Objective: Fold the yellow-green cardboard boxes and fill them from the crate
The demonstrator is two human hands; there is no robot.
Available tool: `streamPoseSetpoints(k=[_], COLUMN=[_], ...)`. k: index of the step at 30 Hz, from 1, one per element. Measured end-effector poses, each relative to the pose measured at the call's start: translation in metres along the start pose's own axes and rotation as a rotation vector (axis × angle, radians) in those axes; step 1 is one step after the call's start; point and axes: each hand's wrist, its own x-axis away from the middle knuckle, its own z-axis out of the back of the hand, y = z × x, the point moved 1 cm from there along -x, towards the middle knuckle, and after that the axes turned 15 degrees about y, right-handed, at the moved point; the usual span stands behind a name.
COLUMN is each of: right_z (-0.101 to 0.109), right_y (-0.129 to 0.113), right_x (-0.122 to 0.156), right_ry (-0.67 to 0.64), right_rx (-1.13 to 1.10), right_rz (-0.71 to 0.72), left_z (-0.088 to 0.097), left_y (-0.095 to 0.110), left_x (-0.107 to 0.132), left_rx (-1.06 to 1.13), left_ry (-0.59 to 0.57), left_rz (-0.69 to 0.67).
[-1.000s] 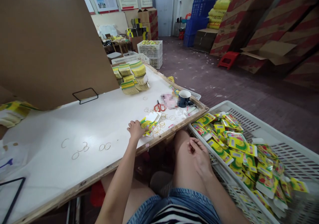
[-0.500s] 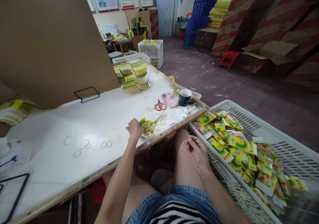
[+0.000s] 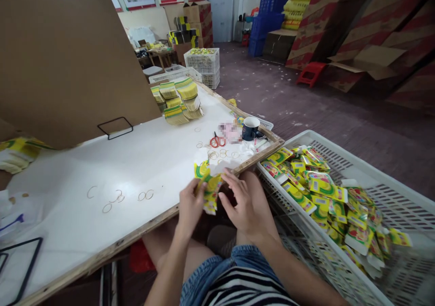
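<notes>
My left hand grips a small bunch of yellow-green sachets at the near edge of the white table, just over my lap. My right hand reaches in from the right, fingers spread and touching the same bunch. Loose rubber bands lie on the table just beyond the bunch. To my right a white plastic crate holds several loose sachets of the same kind.
Bundled sachet stacks sit at the table's far end. Red scissors and a dark mug lie near the right corner. More rubber bands dot the left middle. A big cardboard sheet leans behind the table. Crates and boxes stand across the floor.
My left hand has pulled the sachet bunch off the table toward my lap. My right hand has left my knee and come up to the bunch.
</notes>
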Motion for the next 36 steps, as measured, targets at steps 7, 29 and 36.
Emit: streamPoseSetpoints(k=[7, 29, 36], right_z=[-0.014, 0.003, 0.004], right_y=[0.01, 0.015, 0.008], right_x=[0.011, -0.015, -0.034], right_ry=[-0.056, -0.071, 0.082], right_rx=[-0.058, -0.173, -0.324], right_rz=[-0.07, -0.368, -0.415], left_z=[-0.01, -0.022, -0.002], left_y=[0.009, 0.007, 0.028], left_x=[0.045, 0.028, 0.009], left_rx=[0.425, 0.727, 0.687], left_ry=[-0.037, -0.136, -0.234], left_rz=[0.153, 0.409, 0.196])
